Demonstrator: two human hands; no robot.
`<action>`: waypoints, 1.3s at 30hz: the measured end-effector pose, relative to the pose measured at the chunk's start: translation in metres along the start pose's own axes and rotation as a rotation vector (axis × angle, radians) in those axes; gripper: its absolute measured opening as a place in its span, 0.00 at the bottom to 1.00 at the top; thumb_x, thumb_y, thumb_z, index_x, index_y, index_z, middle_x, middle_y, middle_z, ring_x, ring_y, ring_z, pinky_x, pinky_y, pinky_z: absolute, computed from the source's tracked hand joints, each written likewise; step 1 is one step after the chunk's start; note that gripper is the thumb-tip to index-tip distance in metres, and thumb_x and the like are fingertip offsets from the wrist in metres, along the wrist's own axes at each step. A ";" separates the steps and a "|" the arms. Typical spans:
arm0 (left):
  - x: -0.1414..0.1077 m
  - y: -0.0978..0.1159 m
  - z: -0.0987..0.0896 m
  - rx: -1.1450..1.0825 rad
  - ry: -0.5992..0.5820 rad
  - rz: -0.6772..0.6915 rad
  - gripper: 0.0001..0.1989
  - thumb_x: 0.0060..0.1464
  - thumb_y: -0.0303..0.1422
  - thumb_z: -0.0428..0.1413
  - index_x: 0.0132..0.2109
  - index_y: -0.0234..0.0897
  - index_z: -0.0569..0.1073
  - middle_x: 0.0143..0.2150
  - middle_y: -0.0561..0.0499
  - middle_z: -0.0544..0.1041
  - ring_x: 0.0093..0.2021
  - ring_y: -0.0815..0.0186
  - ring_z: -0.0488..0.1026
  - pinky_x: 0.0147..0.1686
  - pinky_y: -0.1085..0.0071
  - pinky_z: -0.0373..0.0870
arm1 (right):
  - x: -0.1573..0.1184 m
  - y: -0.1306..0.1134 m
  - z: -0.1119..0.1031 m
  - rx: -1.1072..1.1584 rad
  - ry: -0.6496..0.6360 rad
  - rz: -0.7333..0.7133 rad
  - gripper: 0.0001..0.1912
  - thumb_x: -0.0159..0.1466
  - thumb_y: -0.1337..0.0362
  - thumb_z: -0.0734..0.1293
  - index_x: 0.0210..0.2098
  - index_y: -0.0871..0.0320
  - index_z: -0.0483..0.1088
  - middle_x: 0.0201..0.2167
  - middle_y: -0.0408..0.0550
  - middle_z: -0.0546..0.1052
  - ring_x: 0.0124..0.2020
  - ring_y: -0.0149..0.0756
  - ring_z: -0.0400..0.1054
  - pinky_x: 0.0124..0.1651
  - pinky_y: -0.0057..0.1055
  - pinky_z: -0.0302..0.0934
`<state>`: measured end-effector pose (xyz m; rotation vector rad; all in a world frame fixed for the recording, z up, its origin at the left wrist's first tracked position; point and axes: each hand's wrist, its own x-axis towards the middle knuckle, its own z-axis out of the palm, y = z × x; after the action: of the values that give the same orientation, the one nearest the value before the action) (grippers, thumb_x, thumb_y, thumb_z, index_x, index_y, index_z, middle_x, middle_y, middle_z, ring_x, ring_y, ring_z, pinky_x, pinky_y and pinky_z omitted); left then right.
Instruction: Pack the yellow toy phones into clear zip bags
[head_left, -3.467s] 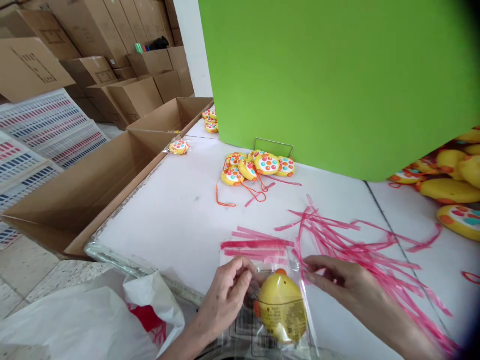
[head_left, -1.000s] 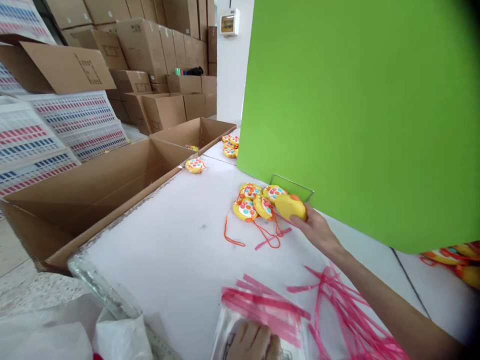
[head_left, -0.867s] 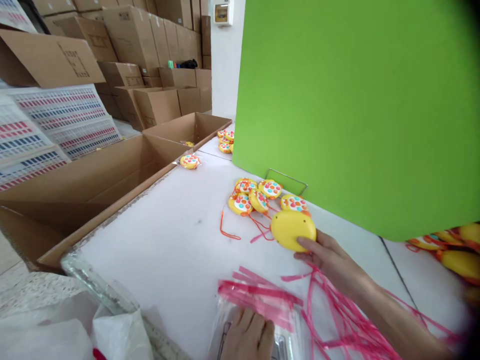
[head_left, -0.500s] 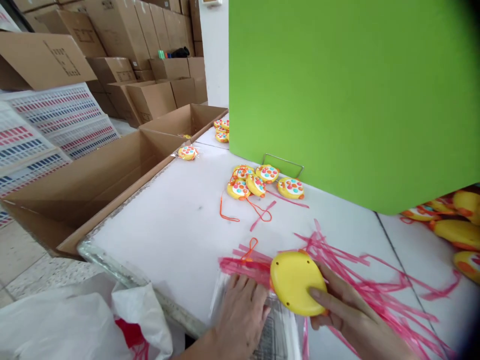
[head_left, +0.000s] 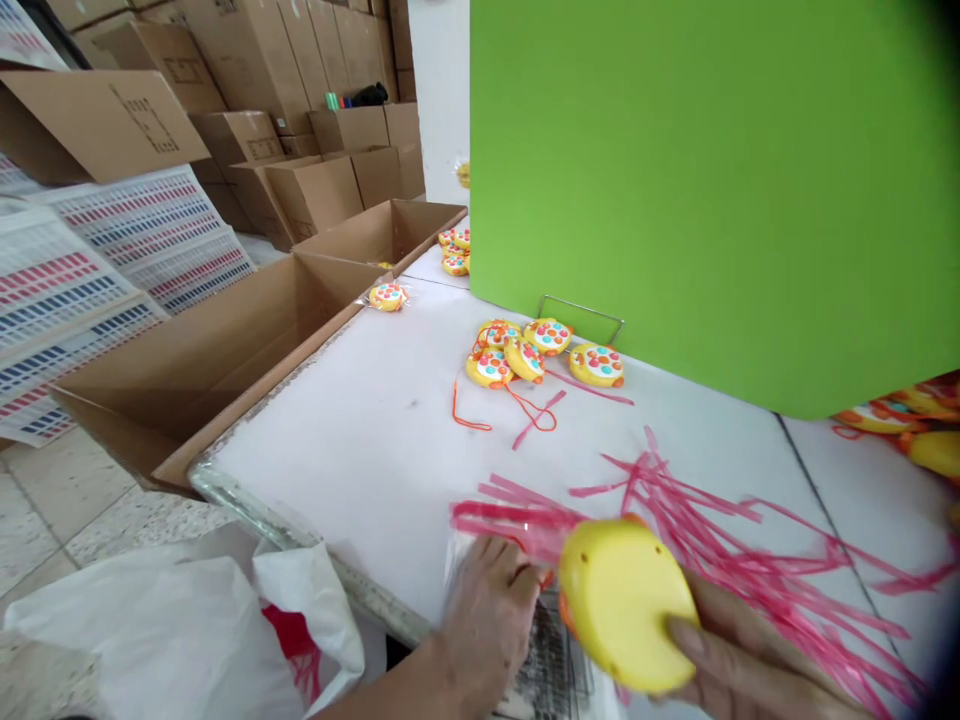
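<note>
On the white table (head_left: 352,420) lie clear bags (head_left: 551,655) near the front edge, loose pink strips (head_left: 739,553) to their right, five yellow toys (head_left: 490,368) further back, a wrapped toy (head_left: 388,296) by the left edge and more toys (head_left: 454,263) at the far end

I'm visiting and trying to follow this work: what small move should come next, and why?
Probably the left hand should lift the mouth of the clear bag open: it rests on that bag, the right hand holds a yellow toy close by, and a wrapped toy by the open box suggests bagging.
</note>
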<state>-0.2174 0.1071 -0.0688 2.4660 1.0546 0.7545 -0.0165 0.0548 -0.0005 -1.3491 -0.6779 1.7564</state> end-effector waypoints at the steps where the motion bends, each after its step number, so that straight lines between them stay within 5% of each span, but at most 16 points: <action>1: 0.000 0.003 0.001 0.048 0.023 0.029 0.12 0.61 0.26 0.44 0.33 0.36 0.70 0.31 0.49 0.72 0.34 0.62 0.67 0.35 0.64 0.66 | 0.003 -0.003 0.008 -0.005 0.065 -0.041 0.26 0.57 0.50 0.68 0.54 0.48 0.66 0.49 0.50 0.73 0.42 0.43 0.71 0.38 0.36 0.70; 4: 0.001 0.011 0.001 0.160 0.115 0.104 0.13 0.61 0.25 0.44 0.32 0.34 0.70 0.29 0.49 0.73 0.33 0.63 0.69 0.36 0.64 0.65 | 0.015 -0.004 0.028 -0.263 0.192 -0.180 0.31 0.59 0.47 0.65 0.59 0.48 0.58 0.53 0.49 0.69 0.35 0.37 0.72 0.36 0.34 0.71; 7: 0.003 0.019 -0.002 0.198 0.182 0.100 0.12 0.60 0.25 0.47 0.29 0.35 0.70 0.27 0.51 0.74 0.30 0.64 0.70 0.36 0.64 0.65 | 0.024 0.002 0.035 -0.644 0.182 -0.307 0.31 0.63 0.47 0.60 0.62 0.51 0.54 0.41 0.48 0.75 0.23 0.31 0.68 0.32 0.31 0.70; 10: 0.005 0.022 -0.006 0.203 0.213 0.093 0.13 0.59 0.26 0.49 0.27 0.35 0.69 0.24 0.52 0.73 0.29 0.66 0.70 0.37 0.65 0.65 | 0.029 0.009 0.027 -0.916 0.133 -0.397 0.29 0.65 0.51 0.57 0.63 0.53 0.54 0.35 0.48 0.77 0.27 0.36 0.71 0.34 0.31 0.69; 17: 0.002 0.014 -0.039 0.088 0.176 0.102 0.14 0.60 0.35 0.51 0.27 0.36 0.70 0.24 0.52 0.72 0.30 0.65 0.67 0.37 0.64 0.64 | 0.023 0.008 0.009 -1.068 0.174 -0.381 0.22 0.64 0.51 0.59 0.55 0.49 0.64 0.24 0.42 0.78 0.19 0.36 0.69 0.23 0.27 0.66; 20: -0.001 0.004 -0.068 -0.108 0.159 -0.083 0.11 0.61 0.32 0.48 0.33 0.36 0.72 0.31 0.49 0.75 0.35 0.63 0.69 0.39 0.65 0.64 | 0.018 0.003 0.009 -1.056 0.183 -0.391 0.24 0.65 0.50 0.58 0.56 0.53 0.63 0.31 0.44 0.80 0.24 0.35 0.72 0.27 0.26 0.67; 23: -0.004 -0.002 -0.085 -0.450 0.074 -0.502 0.14 0.62 0.38 0.46 0.35 0.36 0.72 0.30 0.49 0.75 0.33 0.64 0.70 0.35 0.69 0.65 | 0.015 -0.001 0.007 -1.071 0.178 -0.411 0.24 0.65 0.50 0.58 0.56 0.55 0.62 0.38 0.46 0.80 0.33 0.39 0.75 0.33 0.27 0.69; 27: 0.000 -0.003 -0.074 -0.827 -0.137 -0.766 0.16 0.57 0.42 0.51 0.33 0.33 0.73 0.28 0.49 0.76 0.30 0.65 0.72 0.31 0.71 0.66 | 0.015 -0.001 0.005 -1.114 0.180 -0.453 0.25 0.65 0.52 0.58 0.58 0.55 0.61 0.41 0.49 0.80 0.39 0.42 0.75 0.36 0.29 0.70; 31: 0.009 -0.001 -0.053 -0.891 -0.099 -0.728 0.11 0.53 0.34 0.51 0.27 0.33 0.71 0.25 0.50 0.75 0.28 0.65 0.71 0.29 0.72 0.65 | 0.016 -0.004 0.010 -1.138 0.181 -0.490 0.23 0.67 0.53 0.55 0.57 0.53 0.63 0.47 0.50 0.78 0.44 0.43 0.74 0.43 0.32 0.70; 34: 0.016 0.000 -0.048 -0.930 -0.061 -0.700 0.10 0.53 0.33 0.50 0.29 0.33 0.71 0.26 0.50 0.75 0.28 0.65 0.72 0.29 0.72 0.65 | 0.018 -0.009 0.018 -1.172 0.026 -0.432 0.20 0.68 0.55 0.54 0.55 0.47 0.67 0.46 0.46 0.78 0.43 0.41 0.74 0.48 0.34 0.68; 37: 0.021 0.002 -0.047 -0.937 -0.065 -0.687 0.10 0.54 0.33 0.50 0.30 0.34 0.71 0.27 0.49 0.76 0.29 0.64 0.73 0.29 0.72 0.67 | 0.021 -0.012 0.027 -1.252 -0.212 -0.450 0.16 0.69 0.58 0.54 0.45 0.45 0.73 0.38 0.42 0.80 0.36 0.36 0.76 0.40 0.28 0.70; 39: 0.023 0.003 -0.048 -0.935 -0.059 -0.680 0.10 0.55 0.34 0.50 0.30 0.34 0.72 0.27 0.49 0.76 0.29 0.64 0.73 0.30 0.72 0.66 | 0.025 -0.013 0.030 -1.356 -0.204 -0.606 0.20 0.69 0.57 0.54 0.31 0.50 0.75 0.27 0.43 0.78 0.26 0.34 0.74 0.27 0.25 0.67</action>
<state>-0.2304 0.1276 -0.0215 1.2343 1.0748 0.7027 -0.0443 0.0840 0.0053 -1.4507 -2.3468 0.8196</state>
